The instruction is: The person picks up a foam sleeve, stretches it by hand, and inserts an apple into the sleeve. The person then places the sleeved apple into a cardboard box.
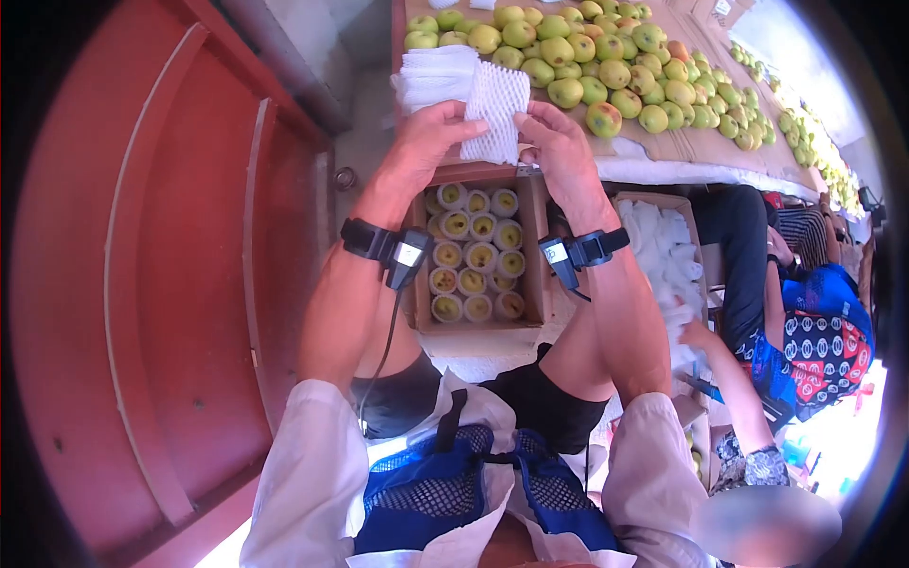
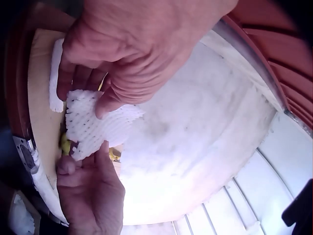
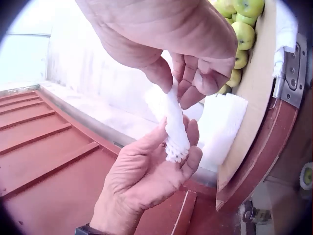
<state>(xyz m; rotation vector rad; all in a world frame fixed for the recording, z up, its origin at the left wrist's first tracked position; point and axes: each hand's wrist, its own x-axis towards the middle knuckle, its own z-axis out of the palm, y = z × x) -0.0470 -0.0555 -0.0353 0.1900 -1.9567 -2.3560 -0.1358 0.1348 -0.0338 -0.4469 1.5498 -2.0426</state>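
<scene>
My left hand [image 1: 424, 144] and right hand [image 1: 561, 151] pinch a white foam fruit net [image 1: 498, 106] between them, one at each side. It is flattened and held upright above the table's near edge. From the right wrist side the same net [image 3: 171, 120] appears narrow, with the left thumb along it and the right fingertips at its upper end. A stack of flat foam nets [image 1: 431, 76] lies on the table just beyond my left hand. Green-yellow apples [image 1: 568, 57] are spread over the tabletop behind the net.
Below my hands, a cardboard box [image 1: 421, 327] holds several apples in foam nets. To its right, another box holds loose white foam nets [image 1: 663, 246]. A red panelled door [image 1: 180, 265] stands at the left. Other people [image 1: 819, 322] sit at the right.
</scene>
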